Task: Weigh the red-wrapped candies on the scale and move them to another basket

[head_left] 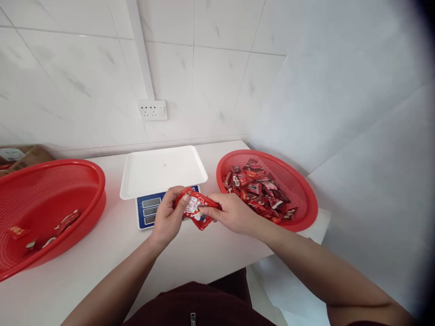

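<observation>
Both hands grip a shiny red printed packet (197, 206) in front of the weighing scale (144, 199). My left hand (170, 213) pinches its left side, thumb on top. On the opposite side, my right hand (231, 212) is closed on the packet with the thumb across its face. What the packet holds, if anything, cannot be made out. Close to my right hand is a red mesh basket (307, 203) with many small red wrapped pieces (254, 188), likely sweets by their look.
A larger red basket (98, 181) at the left has several wrapped pieces (66, 222) in it. The scale's white tray (163, 170) lies behind my hands. A cardboard box (34, 158) stands at the far left, and a socket (152, 110) is on the tiled wall.
</observation>
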The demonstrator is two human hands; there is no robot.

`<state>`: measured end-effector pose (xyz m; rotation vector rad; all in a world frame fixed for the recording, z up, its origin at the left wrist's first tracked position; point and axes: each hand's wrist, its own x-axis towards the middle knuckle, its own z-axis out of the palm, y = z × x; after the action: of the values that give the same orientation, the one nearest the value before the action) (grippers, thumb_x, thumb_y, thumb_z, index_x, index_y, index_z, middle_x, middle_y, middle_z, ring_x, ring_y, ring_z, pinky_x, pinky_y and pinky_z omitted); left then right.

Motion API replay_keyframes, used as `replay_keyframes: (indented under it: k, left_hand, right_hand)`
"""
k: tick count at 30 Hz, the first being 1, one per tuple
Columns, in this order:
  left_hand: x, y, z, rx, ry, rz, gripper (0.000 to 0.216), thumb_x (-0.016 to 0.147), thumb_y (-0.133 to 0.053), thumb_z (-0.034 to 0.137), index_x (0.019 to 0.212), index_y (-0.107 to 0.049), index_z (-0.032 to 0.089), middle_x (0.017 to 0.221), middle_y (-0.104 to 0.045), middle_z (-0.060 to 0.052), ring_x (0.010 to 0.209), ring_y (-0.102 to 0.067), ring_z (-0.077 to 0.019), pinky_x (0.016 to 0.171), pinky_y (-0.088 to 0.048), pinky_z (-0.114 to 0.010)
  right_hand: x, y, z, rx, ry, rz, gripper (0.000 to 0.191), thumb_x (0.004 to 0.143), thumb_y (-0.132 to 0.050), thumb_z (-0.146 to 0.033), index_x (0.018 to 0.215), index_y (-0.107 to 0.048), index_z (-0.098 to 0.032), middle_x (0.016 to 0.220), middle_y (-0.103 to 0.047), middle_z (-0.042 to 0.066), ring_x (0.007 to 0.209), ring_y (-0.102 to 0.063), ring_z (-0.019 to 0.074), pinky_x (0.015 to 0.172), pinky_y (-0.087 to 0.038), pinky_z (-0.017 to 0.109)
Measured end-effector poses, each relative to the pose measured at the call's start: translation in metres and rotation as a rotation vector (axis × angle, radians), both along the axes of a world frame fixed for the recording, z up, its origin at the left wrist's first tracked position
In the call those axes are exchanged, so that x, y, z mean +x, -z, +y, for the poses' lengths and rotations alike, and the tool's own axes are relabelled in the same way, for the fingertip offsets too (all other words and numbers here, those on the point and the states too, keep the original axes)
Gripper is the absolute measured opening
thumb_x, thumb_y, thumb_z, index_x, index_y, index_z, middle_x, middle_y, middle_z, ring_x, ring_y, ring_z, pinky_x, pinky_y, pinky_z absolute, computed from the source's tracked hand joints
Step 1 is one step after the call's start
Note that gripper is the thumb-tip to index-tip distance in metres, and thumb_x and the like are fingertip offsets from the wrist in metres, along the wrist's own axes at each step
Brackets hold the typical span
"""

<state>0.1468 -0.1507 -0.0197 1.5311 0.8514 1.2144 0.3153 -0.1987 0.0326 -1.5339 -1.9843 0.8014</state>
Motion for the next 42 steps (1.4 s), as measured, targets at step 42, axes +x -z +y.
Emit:
replay_keyframes:
  k: [42]
  left_hand:
    - [-0.035, 0.051, -0.026, 0.255, 0.303, 0.731, 0.027, 0.087, -0.042, 0.037, 0.101, -0.061, 0.024, 0.094, -0.068, -0.003, 0.052, -0.053, -0.0107, 0.054, -0.049, -0.024]
  right_hand:
    - [0.179, 0.045, -0.022, -0.486, 0.266, -0.643, 0.037, 0.066, -0.062, -0.018, 0.102, -0.062, -0.024, 0.099, -0.065, 0.005, 0.086, -0.063, 0.0234, 0.070, -0.048, 0.029]
